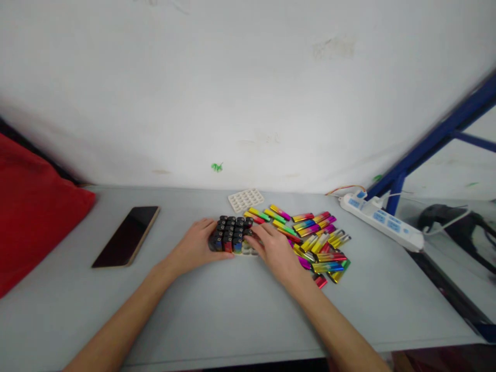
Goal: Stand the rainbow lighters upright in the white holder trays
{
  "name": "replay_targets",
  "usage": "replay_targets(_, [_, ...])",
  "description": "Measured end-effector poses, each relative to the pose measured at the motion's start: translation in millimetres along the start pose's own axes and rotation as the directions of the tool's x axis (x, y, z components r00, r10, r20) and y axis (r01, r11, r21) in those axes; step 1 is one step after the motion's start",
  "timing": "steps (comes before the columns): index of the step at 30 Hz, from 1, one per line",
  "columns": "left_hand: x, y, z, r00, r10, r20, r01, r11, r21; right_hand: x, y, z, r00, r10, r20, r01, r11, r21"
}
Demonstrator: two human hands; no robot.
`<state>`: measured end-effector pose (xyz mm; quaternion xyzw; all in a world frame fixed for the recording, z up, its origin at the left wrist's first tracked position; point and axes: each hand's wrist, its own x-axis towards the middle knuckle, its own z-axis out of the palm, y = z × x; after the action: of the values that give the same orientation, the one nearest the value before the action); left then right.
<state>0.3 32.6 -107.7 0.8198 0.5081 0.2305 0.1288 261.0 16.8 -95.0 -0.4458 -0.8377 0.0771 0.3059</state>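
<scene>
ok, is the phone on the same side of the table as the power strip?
No, the phone lies left of the left hand, while the power strip sits at the far right of the table.

Grey table (232, 310): lighters (314, 236), phone (126, 235), power strip (382, 221).

Tray under the capped lighters (232, 235): almost wholly covered, with only a pale strip showing at its near side.
Right hand (277, 253): hid the block's right side and the near end of the loose lighters (320, 240), whose lower layer was buried.
Left hand (196, 248): palm turned down, unseen.
Forearms: cut off by the bottom edge.
Red cloth (31, 212): at the tabletop's left edge, cut by the frame; kind unclear.
Dark object (457, 222): beyond the tabletop's right edge, too blurred to identify.
Blue frame (437, 137): ran out at the right.
</scene>
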Motion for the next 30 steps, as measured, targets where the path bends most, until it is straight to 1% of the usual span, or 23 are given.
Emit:
replay_targets(2, [0.1,-0.2,0.2,1.0,0.002,-0.003,-0.002,1.0,0.004,1.4,-1.4,-3.6,0.999,0.035,0.042,-0.031,0.995,-0.092])
replay_targets(3, [0.3,-0.3,0.2,1.0,0.002,-0.002,-0.002,1.0,0.003,1.7,-0.2,-6.3,0.997,0.043,0.063,-0.037,0.994,-0.106])
replay_targets(5, [0.5,-0.3,-0.3,1.0,0.0,0.002,0.0,1.0,-0.004,1.4,7.0,-12.6,0.995,0.044,0.087,-0.037,0.996,-0.08])
replay_targets(7, [0.7,-0.2,-1.1,1.0,-0.004,0.009,0.004,1.0,-0.009,0.1,19.9,-18.2,0.997,0.049,0.056,-0.046,0.997,-0.054])
replay_targets(10, [0.7,0.5,-2.1,1.0,-0.01,0.013,0.01,1.0,-0.002,-2.2,42.4,-21.4,0.993,0.099,-0.066,-0.107,0.985,-0.133])
replay_targets(11, [0.7,0.7,-2.3,1.0,-0.014,0.015,0.014,1.0,0.003,-3.0,48.6,-20.7,0.99,0.116,-0.084,-0.128,0.978,-0.164])
replay_targets(13, [0.6,1.1,-2.2,1.0,-0.015,0.017,0.015,1.0,0.005,-4.4,57.0,-16.9,0.988,0.138,-0.068,-0.149,0.968,-0.2])
replay_targets(15, [0.5,1.0,-1.5,1.0,-0.013,0.016,0.013,1.0,0.0,-5.6,60.3,-12.0,0.987,0.156,-0.024,-0.157,0.964,-0.213])
replay_targets(17, [0.3,0.7,-1.0,1.0,-0.012,0.019,0.012,1.0,-0.005,-6.9,61.1,-7.8,0.984,0.177,-0.007,-0.175,0.961,-0.214])
replay_targets(21, [-0.6,0.3,-1.4,0.999,-0.017,0.038,0.018,1.0,-0.008,-11.3,65.0,-5.7,0.978,0.203,-0.044,-0.208,0.968,-0.141])
replay_targets(23, [-1.1,0.5,-2.2,0.999,-0.021,0.04,0.021,1.0,-0.006,-14.2,68.8,-8.4,0.974,0.217,-0.072,-0.224,0.969,-0.107])
replay_targets(25, [-1.4,0.9,-2.7,0.999,-0.02,0.042,0.02,1.0,-0.002,-16.3,71.8,-13.1,0.966,0.247,-0.075,-0.254,0.962,-0.102])
replay_targets(28, [-1.3,1.5,-2.7,0.999,-0.019,0.044,0.019,1.0,-0.002,-16.2,72.6,-21.9,0.951,0.309,-0.017,-0.309,0.941,-0.142])
replay_targets(30, [-1.1,1.5,-2.6,0.999,-0.023,0.045,0.023,1.0,-0.002,-14.1,71.2,-27.0,0.944,0.328,0.037,-0.316,0.931,-0.182])
